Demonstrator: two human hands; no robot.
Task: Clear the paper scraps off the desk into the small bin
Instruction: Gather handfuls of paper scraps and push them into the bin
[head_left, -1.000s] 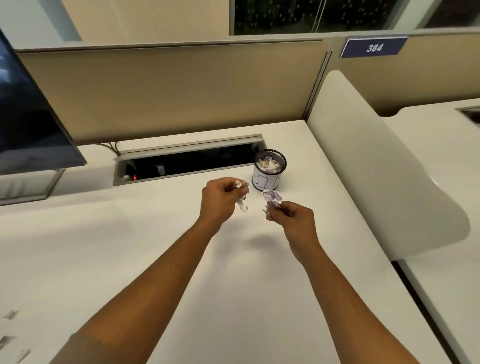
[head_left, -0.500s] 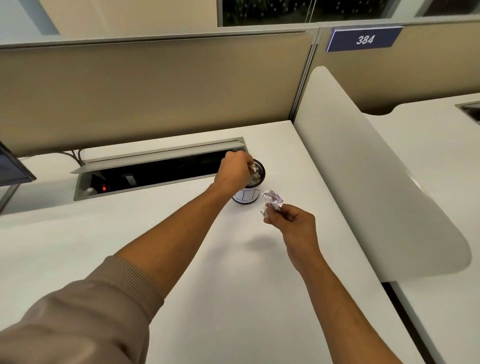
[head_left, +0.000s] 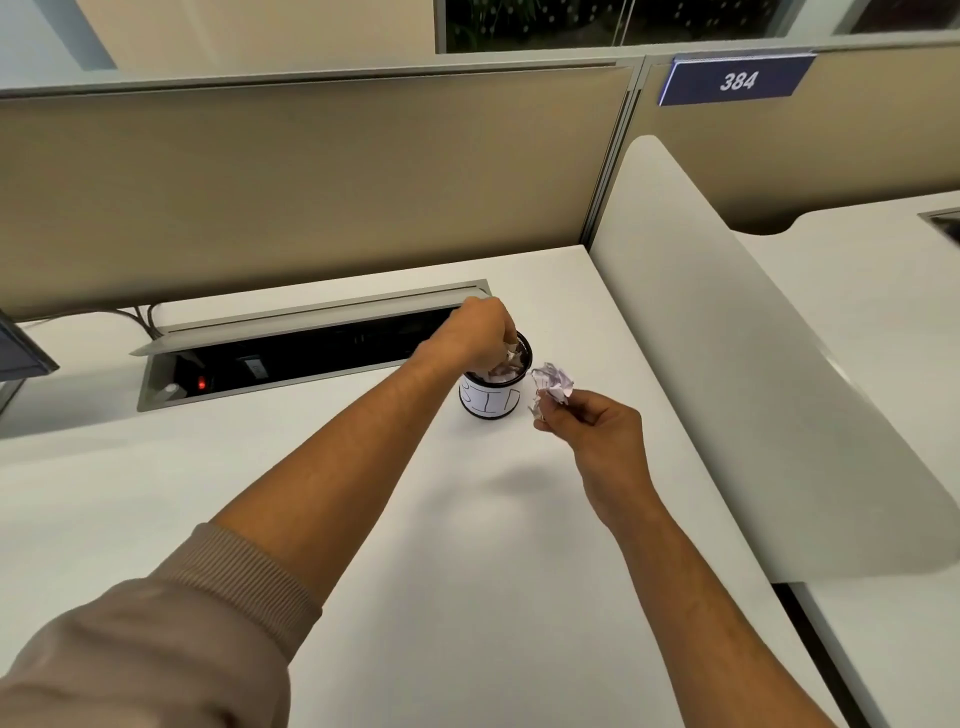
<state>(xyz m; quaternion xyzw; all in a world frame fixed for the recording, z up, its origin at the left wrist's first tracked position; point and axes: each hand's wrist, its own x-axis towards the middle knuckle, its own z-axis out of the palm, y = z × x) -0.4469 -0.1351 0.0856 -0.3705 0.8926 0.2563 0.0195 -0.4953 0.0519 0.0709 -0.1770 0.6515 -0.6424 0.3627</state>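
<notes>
The small bin (head_left: 491, 404) is a black cup with a white label, standing on the white desk (head_left: 363, 519) near the cable tray. It is stuffed with crumpled paper (head_left: 501, 370). My left hand (head_left: 480, 332) is right over the bin's mouth, fingers curled down onto a paper scrap (head_left: 514, 357) at the rim. My right hand (head_left: 592, 423) hovers just right of the bin and pinches a crumpled paper ball (head_left: 553, 384) above the desk.
An open cable tray (head_left: 291, 353) with a red light runs behind the bin. A monitor corner (head_left: 21, 353) shows at the far left. A tan partition (head_left: 311, 182) backs the desk, and a white divider (head_left: 753, 364) rises on the right.
My left hand went from in front of the bin to over its mouth with its scrap and now presses into it. My right hand has stayed beside the bin holding its ball.
</notes>
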